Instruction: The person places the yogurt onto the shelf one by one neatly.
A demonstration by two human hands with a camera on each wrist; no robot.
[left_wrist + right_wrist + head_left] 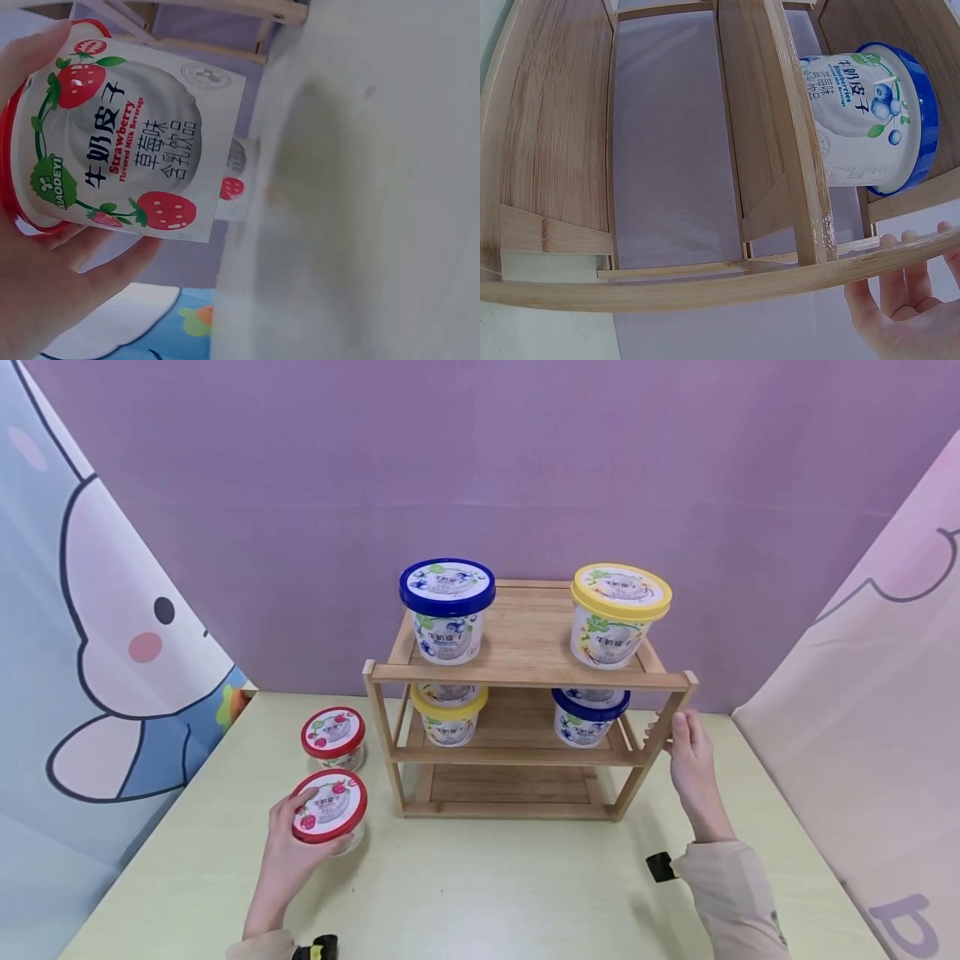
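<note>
My left hand [300,835] grips a strawberry milk tub [330,806] with a red lid, fingers and thumb around the lid's edge. In the left wrist view the same tub [135,135] shows its strawberry print, slightly above the pale table. Behind it stands a second red-lidded tub [333,739]. At the right front post of a three-tier wooden rack [510,673] is my right hand [692,756], thumb on the near side and fingers behind the post. The right wrist view shows that hand's fingers [916,289] partly hidden by the post.
On the rack's top stand a blue-lidded tub [447,610] at left and a yellow-lidded tub [618,614] at right. Its middle shelf holds a yellow-lidded tub [450,714] at left and a blue-lidded tub [588,718] at right. A purple curtain [480,468] hangs behind.
</note>
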